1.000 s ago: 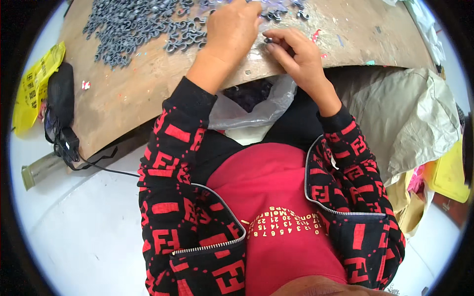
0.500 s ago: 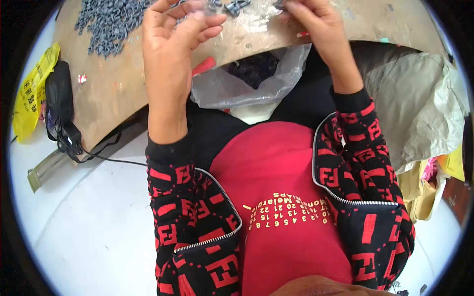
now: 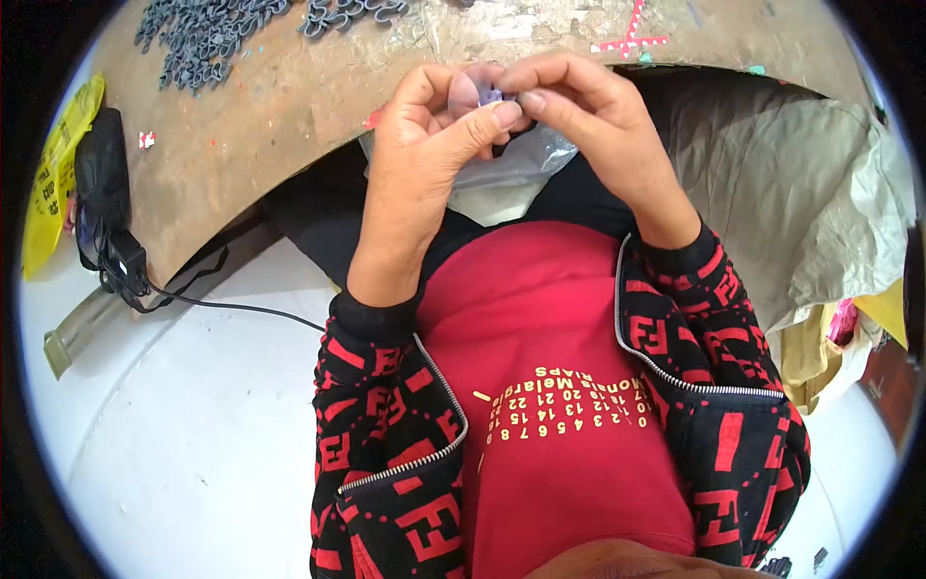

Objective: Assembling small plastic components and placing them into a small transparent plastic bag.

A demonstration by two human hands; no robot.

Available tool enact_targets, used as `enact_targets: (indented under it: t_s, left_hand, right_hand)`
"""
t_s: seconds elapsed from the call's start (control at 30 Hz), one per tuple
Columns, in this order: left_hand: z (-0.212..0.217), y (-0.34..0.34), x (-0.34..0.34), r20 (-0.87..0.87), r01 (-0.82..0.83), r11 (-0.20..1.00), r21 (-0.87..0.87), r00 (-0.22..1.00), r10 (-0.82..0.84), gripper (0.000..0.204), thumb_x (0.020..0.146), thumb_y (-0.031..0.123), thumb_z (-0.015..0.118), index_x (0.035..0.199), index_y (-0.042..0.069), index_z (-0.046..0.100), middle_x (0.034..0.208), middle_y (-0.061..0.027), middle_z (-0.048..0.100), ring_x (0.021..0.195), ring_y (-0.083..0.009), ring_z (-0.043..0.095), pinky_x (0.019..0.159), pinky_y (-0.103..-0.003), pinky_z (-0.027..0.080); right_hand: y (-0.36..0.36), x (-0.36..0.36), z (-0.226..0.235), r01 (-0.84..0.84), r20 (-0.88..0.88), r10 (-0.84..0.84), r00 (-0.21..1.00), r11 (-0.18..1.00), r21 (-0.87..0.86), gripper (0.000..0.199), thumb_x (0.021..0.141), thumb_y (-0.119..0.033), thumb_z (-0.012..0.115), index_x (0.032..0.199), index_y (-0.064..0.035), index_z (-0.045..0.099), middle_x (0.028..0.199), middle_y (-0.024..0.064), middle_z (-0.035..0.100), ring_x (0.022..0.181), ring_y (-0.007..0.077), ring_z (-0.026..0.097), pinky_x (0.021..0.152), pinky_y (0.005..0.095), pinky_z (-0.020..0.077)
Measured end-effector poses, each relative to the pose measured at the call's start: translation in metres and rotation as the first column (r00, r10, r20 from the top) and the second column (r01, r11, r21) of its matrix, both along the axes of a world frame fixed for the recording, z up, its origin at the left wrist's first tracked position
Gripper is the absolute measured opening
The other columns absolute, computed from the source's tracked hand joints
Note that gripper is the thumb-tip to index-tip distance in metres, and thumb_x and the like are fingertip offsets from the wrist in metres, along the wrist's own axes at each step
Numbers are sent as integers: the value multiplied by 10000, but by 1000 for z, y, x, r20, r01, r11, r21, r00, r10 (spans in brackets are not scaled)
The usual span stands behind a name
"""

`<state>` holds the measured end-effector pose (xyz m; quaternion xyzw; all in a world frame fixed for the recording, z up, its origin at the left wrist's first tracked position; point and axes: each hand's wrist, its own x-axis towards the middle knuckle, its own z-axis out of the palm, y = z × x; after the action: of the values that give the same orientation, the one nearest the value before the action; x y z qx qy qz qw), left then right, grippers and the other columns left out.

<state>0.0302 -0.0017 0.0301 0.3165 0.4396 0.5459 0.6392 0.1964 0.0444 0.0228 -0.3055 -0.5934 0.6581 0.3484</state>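
Above the table's near edge, my left hand (image 3: 415, 154) is closed around a clear round suction cup (image 3: 464, 94), its thumb pressing on the rim. My right hand (image 3: 603, 111) meets it from the right. Its thumb and forefinger pinch at the cup's middle, where a small dark part shows; the fingers hide most of that part. On the table at the far left lies a pile of grey plastic hooks (image 3: 198, 43). A smaller group of the same hooks (image 3: 347, 13) sits to its right.
A clear plastic bag (image 3: 521, 169) hangs below the curved wooden table edge (image 3: 270, 159), partly behind my hands. Left of the table are a yellow bag (image 3: 53, 183), a black pouch (image 3: 103, 169) and a cable (image 3: 231, 311). A large pale sack (image 3: 772, 183) stands at right.
Both hands have come back from the tabletop toward me and met over the table edge. The suction cup now shows between them. A red-and-white tape cross shows on the table.
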Motion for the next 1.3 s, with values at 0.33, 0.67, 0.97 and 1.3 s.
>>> enact_targets:
  t_s: [0.33, 0.67, 0.97, 1.3]
  left_hand:
    - [-8, -3, 8, 72, -26, 999, 42, 997, 23, 178, 791, 56, 665, 884, 40, 514, 818, -33, 573, 735, -73, 538, 638, -188, 427]
    - [-2, -4, 13, 39, -46, 999, 27, 998, 45, 146, 832, 37, 609, 917, -8, 500, 824, -65, 577, 745, -115, 603, 647, -225, 495]
    - [1, -7, 0, -790, 263, 928, 263, 611, 51, 87, 826, 35, 593, 891, -8, 555, 786, -61, 627, 679, -126, 621, 591, -247, 496]
    - [-18, -10, 9, 160, 126, 991, 49, 978, -132, 195, 915, 210, 519, 970, 27, 556, 749, -53, 611, 599, -91, 555, 536, -184, 422]
  right_hand:
    - [0, 14, 2, -107, 332, -94, 939, 835, 540, 269, 800, -22, 616, 1062, 11, 564, 984, 75, 584, 873, 148, 570, 760, 264, 457]
    - [-6, 11, 10, 34, 79, -40, 996, 996, 77, 219, 894, -29, 498, 1101, 34, 535, 942, 71, 593, 813, 126, 576, 749, 245, 464]
    - [-2, 12, 15, -196, 363, -115, 925, 674, 712, 157, 840, 10, 535, 984, 4, 597, 919, 86, 604, 806, 161, 599, 719, 246, 471]
    - [-7, 3, 6, 171, -84, -174, 981, 984, -40, 206, 883, -93, 538, 1055, 10, 582, 928, 51, 599, 750, 85, 519, 715, 210, 427]
